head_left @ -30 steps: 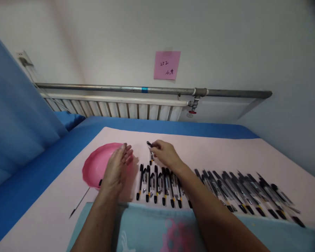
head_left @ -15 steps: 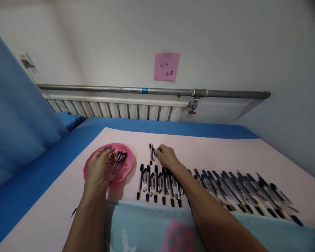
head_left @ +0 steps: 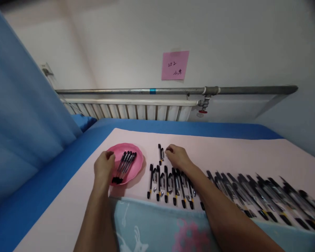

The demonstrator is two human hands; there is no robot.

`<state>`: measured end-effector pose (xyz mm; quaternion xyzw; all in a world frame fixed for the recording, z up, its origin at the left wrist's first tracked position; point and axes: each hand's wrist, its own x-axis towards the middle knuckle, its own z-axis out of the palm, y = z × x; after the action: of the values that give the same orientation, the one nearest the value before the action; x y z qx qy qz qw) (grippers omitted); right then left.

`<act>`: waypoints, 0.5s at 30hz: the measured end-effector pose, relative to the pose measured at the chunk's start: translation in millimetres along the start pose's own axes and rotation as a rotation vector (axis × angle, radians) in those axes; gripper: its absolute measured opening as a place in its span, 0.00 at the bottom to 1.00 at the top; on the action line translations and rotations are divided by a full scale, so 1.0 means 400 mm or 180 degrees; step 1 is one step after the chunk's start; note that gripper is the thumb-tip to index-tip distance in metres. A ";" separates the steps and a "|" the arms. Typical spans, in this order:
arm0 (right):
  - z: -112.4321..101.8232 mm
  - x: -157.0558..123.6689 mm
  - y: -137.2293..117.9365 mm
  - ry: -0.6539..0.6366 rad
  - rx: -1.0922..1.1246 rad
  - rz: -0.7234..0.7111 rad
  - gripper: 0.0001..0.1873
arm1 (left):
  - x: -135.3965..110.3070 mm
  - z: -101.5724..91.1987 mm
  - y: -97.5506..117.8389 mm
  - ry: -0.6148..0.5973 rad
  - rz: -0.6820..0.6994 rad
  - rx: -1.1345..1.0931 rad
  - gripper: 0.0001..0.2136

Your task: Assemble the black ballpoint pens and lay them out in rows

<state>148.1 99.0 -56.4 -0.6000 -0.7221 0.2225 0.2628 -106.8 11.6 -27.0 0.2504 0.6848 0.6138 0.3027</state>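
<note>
A pink scalloped plate (head_left: 138, 167) holds several assembled black-capped pens (head_left: 126, 164), lying side by side. My left hand (head_left: 103, 168) is at the plate's left rim with its fingers curled together; whether anything is between them is hidden. My right hand (head_left: 179, 156) is on the pink sheet with thumb and fingertips pinched, just right of a small group of loose pen parts (head_left: 160, 154). What the pinch holds, if anything, is too small to make out. Below it, a row of pen parts (head_left: 166, 183) shows black-ended refills, clear barrels and small metal tips.
More pens and parts (head_left: 254, 192) extend to the right, partly blurred and behind my right forearm. A patterned light-blue cloth (head_left: 157, 224) covers the near edge. Behind the blue bed edge (head_left: 173, 125) are a radiator (head_left: 141, 111) and a pipe (head_left: 115, 91). A blue curtain (head_left: 23, 115) hangs left.
My left hand has moved off the pens to the plate's left rim, its fingers now curled in. My right hand remains beside the small group of parts. The view has shifted left.
</note>
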 end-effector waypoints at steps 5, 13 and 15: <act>-0.005 -0.004 -0.004 0.0023 0.0060 -0.0074 0.09 | 0.013 0.029 -0.021 -0.0197 0.0081 0.1768 0.09; -0.028 -0.013 -0.033 0.0092 0.0154 -0.0241 0.08 | 0.014 0.021 -0.005 -0.0308 0.0326 0.1933 0.02; -0.041 -0.027 -0.068 0.0093 0.0374 -0.0349 0.07 | -0.003 0.022 0.013 -0.0277 0.0485 0.1600 0.06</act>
<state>139.9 83.5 -28.0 -0.5463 -0.7357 0.2409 0.3198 -99.8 17.4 -22.4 0.3948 0.7812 0.4340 0.2131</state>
